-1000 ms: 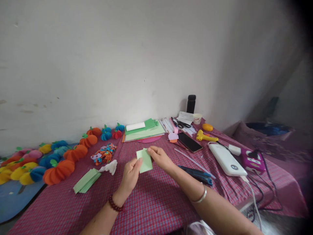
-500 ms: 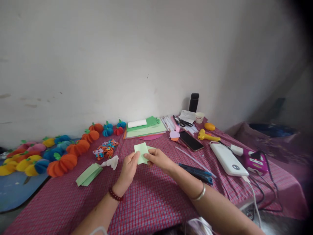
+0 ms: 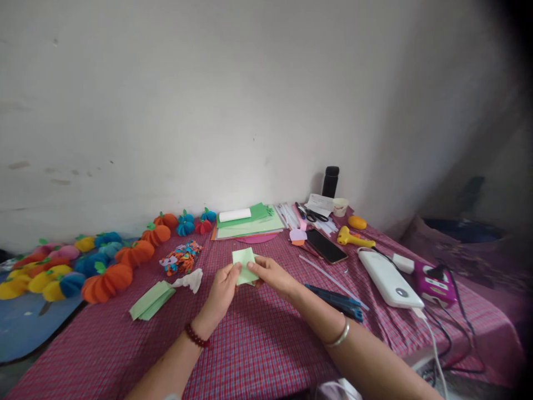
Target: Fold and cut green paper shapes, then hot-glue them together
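Observation:
A small light-green paper piece (image 3: 242,259) is held up over the middle of the table between both hands. My left hand (image 3: 225,284) pinches its lower left edge with the thumb on top. My right hand (image 3: 270,273) grips its right side, thumb across the front, fingers hidden behind. To the left lies a stack of light-green paper strips (image 3: 152,300), with a crumpled white tissue (image 3: 190,280) touching its upper end. Behind the tissue is a heap of orange and blue paper scraps (image 3: 182,258).
Several paper pumpkins (image 3: 107,281) line the left side. Coloured sheets (image 3: 250,225) lie at the back. Towards the right are a phone (image 3: 326,246), a dark blue tool (image 3: 335,303), a yellow glue gun (image 3: 353,238), a white power bank (image 3: 389,278) and a purple power strip (image 3: 435,284) with cables.
The green paper's right part, which stuck out behind my right hand, no longer shows. My right hand has closed in around the paper's edge. The view has shifted slightly.

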Demonstrator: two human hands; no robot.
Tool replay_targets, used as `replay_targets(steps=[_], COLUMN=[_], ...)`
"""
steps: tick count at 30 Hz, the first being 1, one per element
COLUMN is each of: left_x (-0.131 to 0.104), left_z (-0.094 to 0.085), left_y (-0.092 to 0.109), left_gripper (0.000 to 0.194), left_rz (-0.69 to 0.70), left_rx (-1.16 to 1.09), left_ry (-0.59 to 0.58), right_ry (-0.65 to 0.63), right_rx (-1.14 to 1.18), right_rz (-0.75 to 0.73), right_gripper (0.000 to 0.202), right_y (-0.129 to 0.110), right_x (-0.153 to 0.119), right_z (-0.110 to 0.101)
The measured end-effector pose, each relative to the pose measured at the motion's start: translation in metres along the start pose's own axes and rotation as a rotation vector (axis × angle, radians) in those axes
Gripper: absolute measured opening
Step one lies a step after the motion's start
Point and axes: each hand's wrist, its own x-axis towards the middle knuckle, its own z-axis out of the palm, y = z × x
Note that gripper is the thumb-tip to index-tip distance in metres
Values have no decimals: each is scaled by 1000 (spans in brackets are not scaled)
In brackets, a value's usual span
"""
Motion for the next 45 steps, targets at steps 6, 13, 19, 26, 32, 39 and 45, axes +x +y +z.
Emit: replay_targets(steps=[6, 13, 19, 26, 32, 39, 45], left_x=[-5, -6, -7, -2, 2, 1, -5], left_z=[7, 8, 6, 0, -4, -3, 3], left_y=[2, 5, 6, 2, -5, 0, 6], left_gripper=[39, 40, 43, 41, 42, 42, 44], left_rz=[-16, -35, -25, -20, -6, -20, -22], left_rx=[59, 94, 68, 62, 115, 149, 160], left_ry=[-102, -153, -120, -45, 25, -16, -99], right_ry=[-4, 213, 332, -87, -207, -99, 163], right_rx=[-33, -126, -98, -105, -172, -189, -128], right_rz=[-5, -72, -109, -37, -24, -51, -97], right_gripper=[60, 55, 53, 62, 64, 59, 41], right_y=[7, 9, 0, -2, 3, 1, 1], right_x=[1, 8, 13, 0, -3, 1, 11], right_z=[1, -15, -38, -15, -10, -13, -20])
